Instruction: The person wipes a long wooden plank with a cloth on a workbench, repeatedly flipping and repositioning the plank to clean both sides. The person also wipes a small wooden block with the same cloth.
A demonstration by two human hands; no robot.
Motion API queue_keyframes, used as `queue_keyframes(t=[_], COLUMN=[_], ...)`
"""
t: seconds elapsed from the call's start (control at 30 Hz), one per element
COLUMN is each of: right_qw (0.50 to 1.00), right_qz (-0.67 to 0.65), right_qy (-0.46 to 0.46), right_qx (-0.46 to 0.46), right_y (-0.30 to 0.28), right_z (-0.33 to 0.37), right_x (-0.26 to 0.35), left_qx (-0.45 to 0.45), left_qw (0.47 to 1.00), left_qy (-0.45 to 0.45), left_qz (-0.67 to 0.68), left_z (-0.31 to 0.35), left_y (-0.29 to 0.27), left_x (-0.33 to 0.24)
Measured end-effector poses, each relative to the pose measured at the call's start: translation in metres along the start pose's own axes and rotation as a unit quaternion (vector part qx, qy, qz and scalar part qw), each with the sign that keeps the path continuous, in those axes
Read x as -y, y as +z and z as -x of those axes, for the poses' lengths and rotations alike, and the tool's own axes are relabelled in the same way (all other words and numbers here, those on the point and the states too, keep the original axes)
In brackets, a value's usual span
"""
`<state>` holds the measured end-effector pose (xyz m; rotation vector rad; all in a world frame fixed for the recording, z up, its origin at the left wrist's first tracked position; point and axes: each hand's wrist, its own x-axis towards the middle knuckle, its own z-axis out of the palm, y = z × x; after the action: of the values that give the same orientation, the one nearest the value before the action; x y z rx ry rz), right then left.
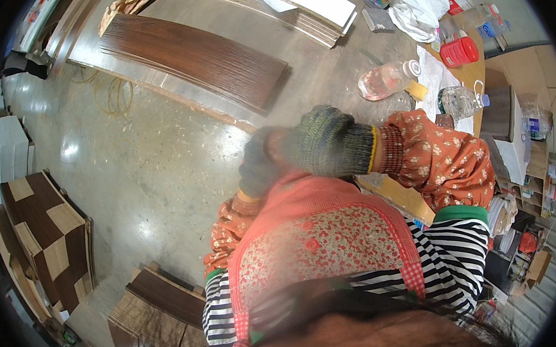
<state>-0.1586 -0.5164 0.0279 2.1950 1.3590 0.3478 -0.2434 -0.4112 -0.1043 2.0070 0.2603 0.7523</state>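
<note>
My left hand (257, 170) and my right hand (328, 141), both in grey knit work gloves, are close together in front of my pink apron (312, 200). The right one is closed, knuckles up, with its fingertips hidden. Slightly blurred, the left one is curled beside it. A small reddish-brown patch (277, 142) shows between them; what it is, I cannot make out. Beyond my hands, a stack of dark brown wood-grain boards (196, 58) lies along the edge of the worktable (322, 61). Neither hand touches the boards.
On the table's right stand a clear bottle with a white cap (384, 81), a handled bottle (460, 101), a red-lidded jar (460, 52) and a white cloth (418, 9). White panels (308, 0) lie at the back. Brown board stacks (53, 237) stand on the floor (143, 183) at left.
</note>
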Motion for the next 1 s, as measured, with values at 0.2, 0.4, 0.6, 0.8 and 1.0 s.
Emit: queue_keyframes(t=[0.2, 0.4, 0.6, 0.8, 1.0], right_qw=[0.973, 0.962, 0.948, 0.877, 0.858], right_qz=[0.073, 0.07, -0.168, -0.37, -0.421], right_qy=[0.032, 0.024, -0.198, -0.29, -0.263], right_qx=[-0.217, -0.263, -0.183, 0.103, 0.128], right_y=[0.033, 0.035, -0.016, -0.022, 0.015], right_z=[0.016, -0.008, -0.013, -0.032, -0.026], right_x=[-0.004, -0.013, -0.046, -0.066, -0.057], left_qx=[0.048, 0.053, 0.146, 0.104, 0.107], left_qw=[0.999, 0.997, 0.988, 0.994, 0.994], left_qy=[-0.009, -0.005, -0.036, 0.017, 0.013], left_qz=[0.01, 0.062, 0.028, -0.006, -0.017], left_z=[0.002, 0.0, -0.013, -0.015, -0.011], left_y=[-0.007, -0.01, -0.03, -0.024, -0.023], left_x=[0.007, 0.001, -0.026, -0.025, -0.016])
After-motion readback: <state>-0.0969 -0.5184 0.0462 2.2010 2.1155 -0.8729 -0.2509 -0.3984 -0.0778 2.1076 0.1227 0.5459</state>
